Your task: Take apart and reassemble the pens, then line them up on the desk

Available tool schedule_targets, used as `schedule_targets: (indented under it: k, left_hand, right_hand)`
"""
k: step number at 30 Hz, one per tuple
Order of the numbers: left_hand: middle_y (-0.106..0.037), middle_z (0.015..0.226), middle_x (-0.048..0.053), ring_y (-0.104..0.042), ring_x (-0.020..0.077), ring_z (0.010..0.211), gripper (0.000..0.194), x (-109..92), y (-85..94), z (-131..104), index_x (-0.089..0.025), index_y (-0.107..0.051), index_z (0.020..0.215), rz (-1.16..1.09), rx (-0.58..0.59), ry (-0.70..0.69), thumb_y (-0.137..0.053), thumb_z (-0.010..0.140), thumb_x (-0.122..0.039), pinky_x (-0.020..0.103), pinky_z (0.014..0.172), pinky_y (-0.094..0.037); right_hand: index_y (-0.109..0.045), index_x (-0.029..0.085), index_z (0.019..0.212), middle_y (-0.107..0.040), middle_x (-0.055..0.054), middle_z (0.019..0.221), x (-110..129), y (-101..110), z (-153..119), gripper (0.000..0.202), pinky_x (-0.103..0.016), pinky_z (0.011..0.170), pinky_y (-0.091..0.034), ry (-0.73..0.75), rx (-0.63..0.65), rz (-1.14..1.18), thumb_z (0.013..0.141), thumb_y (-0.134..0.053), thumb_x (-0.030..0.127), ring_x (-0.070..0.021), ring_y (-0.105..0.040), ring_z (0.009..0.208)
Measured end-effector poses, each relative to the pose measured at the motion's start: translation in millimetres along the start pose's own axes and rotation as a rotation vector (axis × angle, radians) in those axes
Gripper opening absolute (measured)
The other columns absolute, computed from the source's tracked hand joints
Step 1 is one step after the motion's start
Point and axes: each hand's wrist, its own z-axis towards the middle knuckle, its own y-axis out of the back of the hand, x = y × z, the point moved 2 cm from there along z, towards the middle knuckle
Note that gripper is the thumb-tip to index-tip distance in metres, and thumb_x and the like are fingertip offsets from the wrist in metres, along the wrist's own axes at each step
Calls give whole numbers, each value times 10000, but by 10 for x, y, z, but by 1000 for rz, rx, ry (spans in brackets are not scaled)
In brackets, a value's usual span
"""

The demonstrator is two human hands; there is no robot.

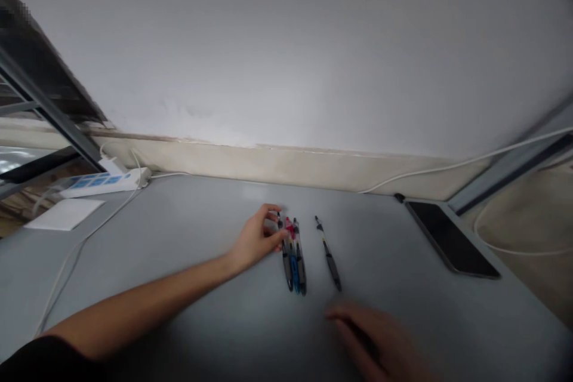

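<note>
Touching three pens (293, 256), left hand (257, 240); no writing legible.

The grey tabletop (188, 262) lies bare across its middle and near left, giving a wide lane toward the wall. Three pens (293, 256) lie side by side at the centre, with the left hand (257, 239) touching them from the left, so approach from that side is taken. A single pen (329, 256) lies just to their right, leaving only a narrow strip between. The right hand (376, 340) rests near the front edge, just short of the single pen. Well to the right a phone (450, 239) lies flat with a white cable (470, 162) behind it. At far left a power strip (102, 182), its cord (76, 250) and a white sheet (65, 213) crowd the corner
</note>
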Motion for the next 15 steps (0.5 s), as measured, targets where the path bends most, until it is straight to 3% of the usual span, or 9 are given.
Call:
schedule_targets:
  k: [5,8,11,15]
  left_hand:
    - [-488,1273,94,-646,82,612,459,25,58,-148,-210,-494,1177,-25,76,47,-713,778,-270,302,606,-557]
    - [-514,1248,104,-679,136,715,440,9,128,-348,-199,-521,1146,-54,142,93,-722,770,-308,353,699,-573]
    - [-537,1224,96,-664,147,763,388,-16,137,-564,-199,-543,1108,-70,182,118,-720,783,-313,357,744,-551]
    - [-598,1122,80,-612,164,816,265,-66,39,-809,-209,-574,1116,-16,196,48,-633,878,-308,322,735,-512]
  right_hand:
    - [-650,189,1123,-817,-75,939,-148,92,125,275,-294,699,-643,81,-56,-185,966,-441,104,-203,-793,797]
    - [-648,133,1200,-802,-141,1035,-244,93,195,383,-395,712,-655,158,-66,-306,936,-398,14,-275,-775,903]
    - [-638,161,1286,-769,-140,1209,-289,50,235,521,-480,749,-648,278,-51,-423,904,-365,-64,-328,-744,1013]
    - [-704,150,1166,-800,-136,1124,-278,-1,235,400,-447,740,-643,386,-56,-495,967,-398,-14,-311,-749,952]
